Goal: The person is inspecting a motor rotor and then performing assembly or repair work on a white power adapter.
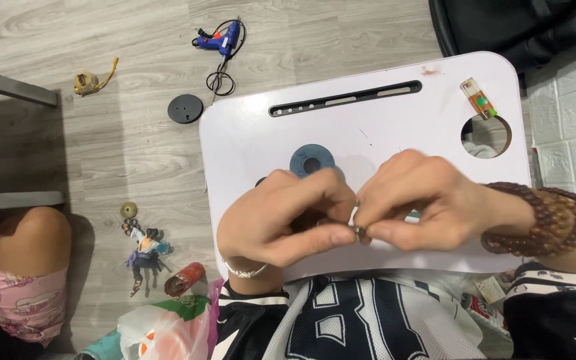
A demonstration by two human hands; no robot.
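Silver metal is what I have between my fingertips: a small ring-shaped metal piece (pixel 355 223), shiny and thin, pinched from both sides just above the near edge of the white lap desk with rounded corners (pixel 255 133). My left hand (pixel 281 217) is closed on it, thumb pressed under the bent fingers, a thin silver bangle on the wrist. My right hand (pixel 418 203) grips the same piece from the other side, fingers curled tight, with a double strand of dark brown wooden beads (pixel 541 217) round that wrist. How much of the piece is fitted together I cannot tell; the fingers hide most of it, and I judge the work is mid-way, since it is still being held and not laid down.

Just behind my hands on the desk lies a flat blue-grey disc with a hole in its middle (pixel 312 161), matte. Further back runs a long dark slot, and at the desk's far right corner a small clear orange lighter (pixel 477 98) lies beside a round cut-out.

Beyond the desk's far left corner, on the pale wood-grain floor, sit a black round disc (pixel 185 108) and a blue hot glue gun with a coiled black cord (pixel 225 39).
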